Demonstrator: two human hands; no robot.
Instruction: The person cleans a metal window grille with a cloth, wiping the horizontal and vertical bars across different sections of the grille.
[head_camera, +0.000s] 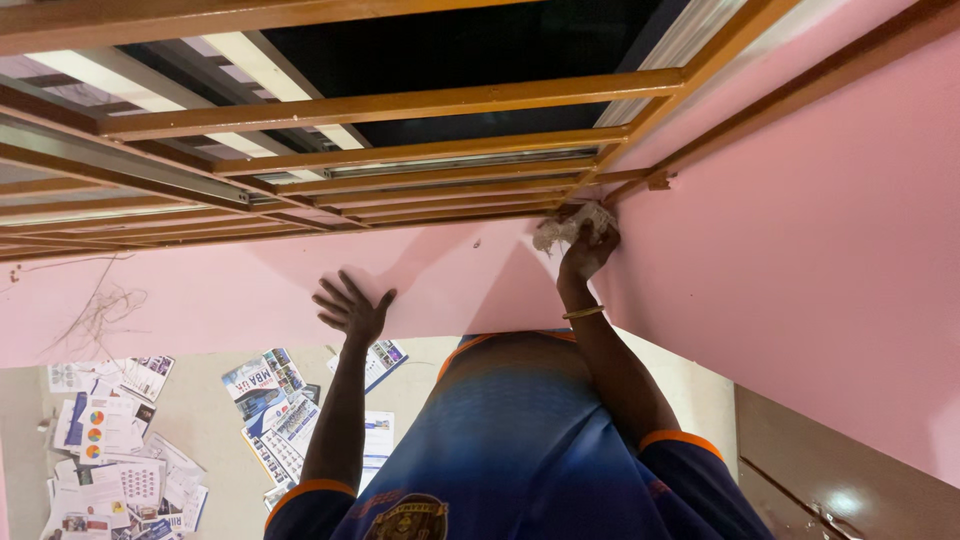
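My left hand (352, 308) is pressed flat on the pink wall (240, 290), fingers spread, holding nothing. My right hand (588, 250) reaches up into the corner where two pink walls meet below a wooden window grille (400, 105). It grips a crumpled white cloth (562, 232) against the wall by the grille's lower corner. A gold bangle (583, 313) sits on that wrist. My blue shirt with orange trim (520, 440) fills the bottom middle of the view.
The grille has several orange-brown bars, with dark sky and metal slats behind them. Printed papers and leaflets (110, 450) lie spread on the grey surface at lower left. Thin cobweb-like strands (100, 310) cling to the wall at left. A dark brown panel (850, 480) is at lower right.
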